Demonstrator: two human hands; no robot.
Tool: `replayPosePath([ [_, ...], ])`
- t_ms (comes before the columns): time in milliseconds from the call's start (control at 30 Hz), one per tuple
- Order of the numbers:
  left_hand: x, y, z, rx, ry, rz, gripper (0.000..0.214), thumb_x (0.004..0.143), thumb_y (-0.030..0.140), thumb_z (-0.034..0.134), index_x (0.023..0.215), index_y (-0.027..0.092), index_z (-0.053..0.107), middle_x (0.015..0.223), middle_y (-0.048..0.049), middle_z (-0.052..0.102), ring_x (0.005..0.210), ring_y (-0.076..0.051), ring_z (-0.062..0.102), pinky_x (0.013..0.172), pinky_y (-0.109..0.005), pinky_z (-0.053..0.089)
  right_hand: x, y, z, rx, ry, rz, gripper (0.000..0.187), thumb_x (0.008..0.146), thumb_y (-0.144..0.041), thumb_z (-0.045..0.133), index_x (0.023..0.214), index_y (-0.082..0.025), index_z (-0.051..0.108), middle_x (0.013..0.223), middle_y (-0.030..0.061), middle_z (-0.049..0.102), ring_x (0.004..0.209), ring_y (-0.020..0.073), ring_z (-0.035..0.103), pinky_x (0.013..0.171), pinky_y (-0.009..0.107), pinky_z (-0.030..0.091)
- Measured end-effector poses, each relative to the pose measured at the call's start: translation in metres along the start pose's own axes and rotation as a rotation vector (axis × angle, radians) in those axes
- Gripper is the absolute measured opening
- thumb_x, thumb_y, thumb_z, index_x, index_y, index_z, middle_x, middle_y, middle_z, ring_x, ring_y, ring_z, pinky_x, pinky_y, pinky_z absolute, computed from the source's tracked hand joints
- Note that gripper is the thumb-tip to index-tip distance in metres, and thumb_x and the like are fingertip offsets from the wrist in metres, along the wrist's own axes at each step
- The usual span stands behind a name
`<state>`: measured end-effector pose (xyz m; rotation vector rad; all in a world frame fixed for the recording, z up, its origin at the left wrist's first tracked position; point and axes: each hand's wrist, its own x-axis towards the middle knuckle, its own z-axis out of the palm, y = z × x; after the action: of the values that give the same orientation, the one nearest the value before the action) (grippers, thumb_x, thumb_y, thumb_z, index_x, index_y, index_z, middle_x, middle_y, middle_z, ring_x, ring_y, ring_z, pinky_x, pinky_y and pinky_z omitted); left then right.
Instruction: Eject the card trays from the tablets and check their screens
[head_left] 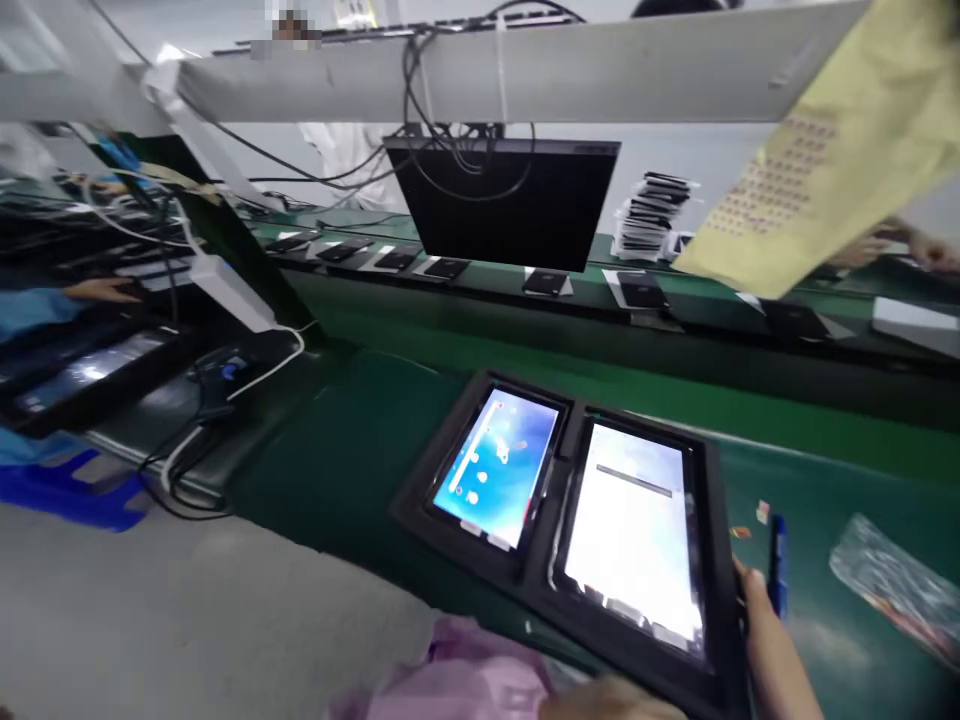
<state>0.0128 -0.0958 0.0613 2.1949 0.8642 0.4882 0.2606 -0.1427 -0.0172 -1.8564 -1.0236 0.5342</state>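
Observation:
A black tray lies on the green mat and holds two tablets with lit screens. The left tablet shows a blue home screen and the right tablet a mostly white one. My right hand is at the tray's near right corner, thumb laid on the rim and the other fingers hidden under it. Only a sliver of my left hand shows at the tray's near edge, beside a pink sleeve; its fingers are out of sight.
A blue pen, small stickers and a clear plastic bag lie right of the tray. A dark monitor hangs over a conveyor with devices. A yellow sheet hangs top right. A co-worker's hand is at the left.

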Motion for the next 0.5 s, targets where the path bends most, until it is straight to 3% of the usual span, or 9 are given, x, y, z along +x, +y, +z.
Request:
replayPosePath([
  [67, 0.005, -0.021, -0.04, 0.023, 0.071, -0.051, 0.034, 0.089, 0.048, 0.045, 0.117, 0.035, 0.06, 0.111, -0.0063, 0.062, 0.109, -0.027, 0.057, 0.09, -0.042, 0.05, 0.003, 0.004, -0.025, -0.088, 0.066, 0.109, 0.072, 0.076, -0.074, 0.047, 0.12, -0.02, 0.061, 0.123, 0.0126, 0.063, 0.121, 0.0359, 0.052, 0.104, 0.052, 0.04],
  [133, 0.013, -0.057, -0.084, 0.078, 0.203, -0.169, 0.047, 0.094, 0.047, 0.03, 0.127, 0.022, 0.052, 0.117, -0.0169, 0.06, 0.116, -0.034, 0.051, 0.096, -0.055, 0.042, 0.003, 0.001, -0.036, -0.148, 0.088, 0.158, 0.085, 0.071, -0.08, 0.046, 0.123, -0.015, 0.058, 0.124, 0.0164, 0.061, 0.123, 0.0375, 0.049, 0.107, 0.054, 0.034],
  [200, 0.016, -0.092, -0.114, 0.301, 0.568, -0.586, 0.055, 0.091, 0.051, 0.029, 0.122, 0.012, 0.053, 0.119, -0.0206, 0.059, 0.12, -0.037, 0.049, 0.099, -0.057, 0.04, -0.001, -0.005, -0.033, -0.189, 0.091, 0.108, 0.089, 0.071, -0.081, 0.042, 0.125, -0.011, 0.055, 0.121, 0.0183, 0.061, 0.119, 0.0368, 0.05, 0.105, 0.054, 0.035],
  [233, 0.013, -0.106, -0.121, 0.319, 0.555, -0.627, 0.06, 0.089, 0.054, 0.031, 0.119, 0.007, 0.054, 0.117, -0.0237, 0.059, 0.12, -0.04, 0.048, 0.099, -0.06, 0.038, -0.005, -0.009, -0.03, -0.206, 0.1, 0.079, 0.087, 0.073, -0.08, 0.041, 0.125, -0.011, 0.055, 0.118, 0.018, 0.062, 0.116, 0.0357, 0.051, 0.104, 0.054, 0.036],
  [367, -0.037, -0.128, -0.105, 0.31, 0.44, -0.638, 0.06, 0.086, 0.058, 0.027, 0.104, 0.012, 0.062, 0.09, -0.0166, 0.065, 0.099, -0.036, 0.06, 0.093, -0.053, 0.048, -0.028, -0.015, -0.025, -0.227, 0.093, 0.003, 0.067, 0.083, -0.068, 0.044, 0.126, -0.017, 0.052, 0.116, 0.0134, 0.063, 0.11, 0.0303, 0.055, 0.099, 0.05, 0.042],
  [433, -0.069, -0.129, -0.093, 0.308, 0.425, -0.718, 0.054, 0.086, 0.061, 0.028, 0.103, 0.022, 0.06, 0.089, -0.0095, 0.067, 0.097, -0.033, 0.061, 0.089, -0.051, 0.052, -0.038, -0.015, -0.033, -0.24, 0.074, 0.002, 0.057, 0.088, -0.06, 0.045, 0.126, -0.019, 0.052, 0.116, 0.0116, 0.063, 0.109, 0.0272, 0.057, 0.095, 0.045, 0.046],
  [500, -0.083, -0.128, -0.09, 0.392, 0.474, -0.754, 0.05, 0.085, 0.064, 0.028, 0.106, 0.028, 0.056, 0.093, -0.0056, 0.066, 0.099, -0.034, 0.06, 0.086, -0.053, 0.052, -0.037, -0.013, -0.044, -0.302, 0.063, -0.032, 0.044, 0.092, -0.053, 0.044, 0.119, -0.02, 0.057, 0.112, 0.0101, 0.065, 0.104, 0.0241, 0.06, 0.09, 0.04, 0.049],
])
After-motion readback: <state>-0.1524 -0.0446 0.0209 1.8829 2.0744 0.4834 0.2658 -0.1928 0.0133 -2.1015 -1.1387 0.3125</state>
